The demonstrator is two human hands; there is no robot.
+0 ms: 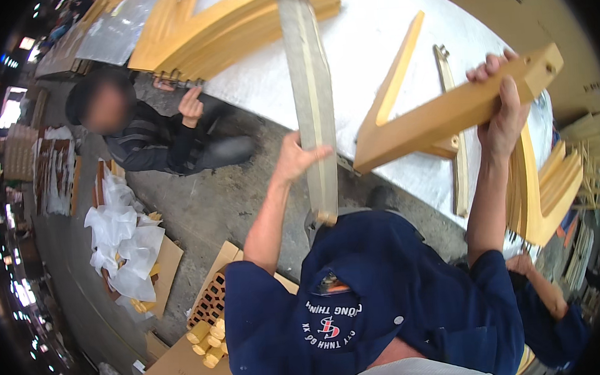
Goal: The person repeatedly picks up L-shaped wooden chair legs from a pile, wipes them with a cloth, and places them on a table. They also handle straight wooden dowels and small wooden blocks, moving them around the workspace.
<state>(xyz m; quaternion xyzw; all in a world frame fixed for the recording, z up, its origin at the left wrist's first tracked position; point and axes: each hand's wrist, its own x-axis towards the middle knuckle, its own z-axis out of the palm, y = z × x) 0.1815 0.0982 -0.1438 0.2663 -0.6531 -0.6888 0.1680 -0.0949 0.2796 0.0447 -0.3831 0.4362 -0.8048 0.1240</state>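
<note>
The left hand is clamped on a long bar, its thumb laid across the near face and its fingers hidden behind; the right hand is clamped on a V-shaped wooden piece, near the drilled end of the thicker limb, thumb on 1 side and fingers over the other; the 2 pieces are apart, both in front of the white tabletop, and whether the V-shaped piece touches it I cannot tell.

The bar is gripped nearer its lower end, perhaps so that it stays steady while its upper part stands free; the hold near the drilled end probably leaves the joined corner and thinner limb unobstructed; a similar bar lies on the tabletop, within easy reach; the wooden frames in the upper stack and the right-hand stack sit closely together, presumably to save room; a co-worker is low down beside the tabletop's far-left edge.

The V-shaped piece is honey-coloured and smooth, with a thick, squared limb meeting a slimmer, tapering limb at a sharp corner; 2 dark holes show at its blunt end; the held bar is greyish, slightly bent along its length, with a paler stripe down the middle and a brownish lower tip.
</note>
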